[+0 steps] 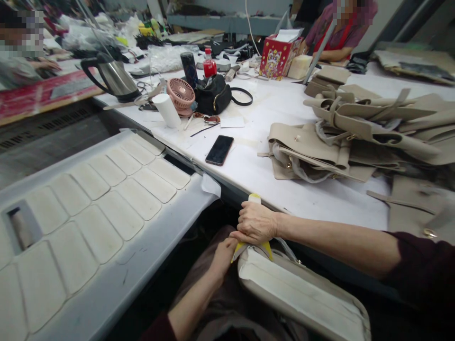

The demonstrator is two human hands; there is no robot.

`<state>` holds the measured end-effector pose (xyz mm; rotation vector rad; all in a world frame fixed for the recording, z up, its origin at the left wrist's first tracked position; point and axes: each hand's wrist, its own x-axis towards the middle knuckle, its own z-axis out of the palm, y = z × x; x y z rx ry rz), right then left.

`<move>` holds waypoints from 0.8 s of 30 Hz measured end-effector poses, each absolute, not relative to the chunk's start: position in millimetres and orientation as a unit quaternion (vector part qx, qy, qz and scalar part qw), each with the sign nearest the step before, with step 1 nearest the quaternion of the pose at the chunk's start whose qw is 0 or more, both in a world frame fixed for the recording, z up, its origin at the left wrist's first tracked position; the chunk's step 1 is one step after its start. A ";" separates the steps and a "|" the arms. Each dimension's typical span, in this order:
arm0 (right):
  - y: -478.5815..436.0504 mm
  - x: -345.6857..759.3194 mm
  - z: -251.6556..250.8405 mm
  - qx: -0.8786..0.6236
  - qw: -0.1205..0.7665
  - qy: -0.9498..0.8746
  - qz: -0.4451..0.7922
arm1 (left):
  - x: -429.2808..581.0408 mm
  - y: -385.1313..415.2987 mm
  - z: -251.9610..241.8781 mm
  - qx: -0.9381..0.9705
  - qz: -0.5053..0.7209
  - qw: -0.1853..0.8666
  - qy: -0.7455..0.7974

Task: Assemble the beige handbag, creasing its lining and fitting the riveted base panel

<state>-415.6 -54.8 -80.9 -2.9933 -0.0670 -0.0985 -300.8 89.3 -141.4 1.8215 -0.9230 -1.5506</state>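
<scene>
A beige bag [302, 289] lies tilted across my lap, its long whitish face turned up. At its near-left end is a pale strip with yellow edges [254, 198]; the strip's top sticks up above my right fist and its yellow flared base shows below. My right hand [256, 223] is wrapped around this strip, fingers curled. My left hand [224, 255] is closed at the strip's lower left edge, touching the right hand. What lies under the left fingertips is hidden.
On the left, a grey board [142, 251] bears rows of pale rounded panels [110, 213]. The white table [245, 180] holds a phone [219, 150], a pink fan [181, 94], a kettle [115, 78] and stacked beige bag parts [313, 147]. Other people sit at the far side.
</scene>
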 end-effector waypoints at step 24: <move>-40.3 -433.1 -85.3 -0.994 0.073 0.069 -0.033 | -308.2 106.9 -73.4 0.686 -0.341 0.213 -0.606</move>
